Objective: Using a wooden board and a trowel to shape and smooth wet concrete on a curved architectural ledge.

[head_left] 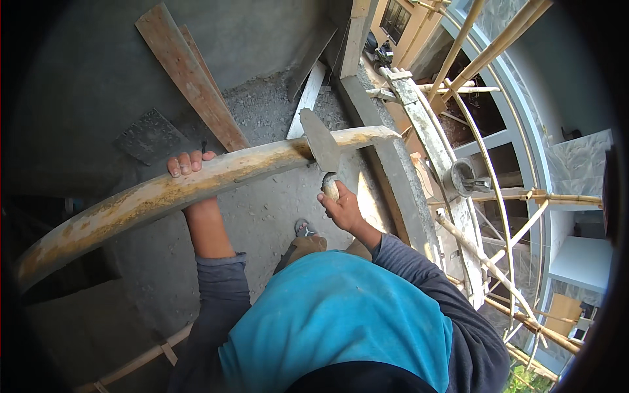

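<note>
A long wooden board (249,162), pale and smeared with yellowish and grey cement, stretches across in front of me and looks bowed in this view. My left hand (190,164) is closed around it, the fingers curled over its far edge and the wrist passing beneath. My right hand (344,211) grips the cement-coated handle of a trowel (320,143). The trowel's grey, pointed blade lies across the board near its right end, overlapping it; whether the two touch, I cannot tell.
Planks (190,78) lean against the grey wall, beside rubble (262,98) on the floor. To my right runs a low concrete ledge (403,190). Beyond it are bamboo scaffolding (485,144) and a cement-spattered plank (426,124) carrying a round container (458,178).
</note>
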`<state>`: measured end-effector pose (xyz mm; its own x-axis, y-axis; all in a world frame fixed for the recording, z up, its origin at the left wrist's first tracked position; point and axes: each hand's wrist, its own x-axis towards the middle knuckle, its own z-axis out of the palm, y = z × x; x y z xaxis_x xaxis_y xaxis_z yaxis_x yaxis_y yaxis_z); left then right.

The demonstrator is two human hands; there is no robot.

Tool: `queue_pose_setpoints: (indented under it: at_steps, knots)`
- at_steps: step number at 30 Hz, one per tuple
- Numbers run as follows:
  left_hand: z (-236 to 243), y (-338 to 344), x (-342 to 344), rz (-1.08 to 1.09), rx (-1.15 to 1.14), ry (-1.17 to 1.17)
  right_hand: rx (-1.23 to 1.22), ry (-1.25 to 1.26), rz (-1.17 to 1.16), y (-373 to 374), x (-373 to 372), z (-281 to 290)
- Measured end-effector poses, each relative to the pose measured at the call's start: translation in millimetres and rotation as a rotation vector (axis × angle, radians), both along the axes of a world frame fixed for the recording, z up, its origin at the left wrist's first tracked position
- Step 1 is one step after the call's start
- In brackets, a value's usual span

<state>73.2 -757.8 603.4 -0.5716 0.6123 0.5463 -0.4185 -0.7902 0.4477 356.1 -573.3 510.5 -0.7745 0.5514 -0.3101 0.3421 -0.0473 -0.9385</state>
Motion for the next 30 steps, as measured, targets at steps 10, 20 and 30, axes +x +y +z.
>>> queue_pose_setpoints:
  at_steps: [10, 20, 30]
  knots:
    - [15, 26, 45, 0.113, 0.091, 0.034, 0.19, 0.176, -0.069, 20, 46, 16]
    - [-11, 10, 91, 0.291, 0.169, -0.019, 0.193, 0.169, -0.003, 55, 141, 30]
    - [1, 18, 166, 0.907, -0.166, -0.461, -0.047, 0.108, 0.709, 18, 83, 101]
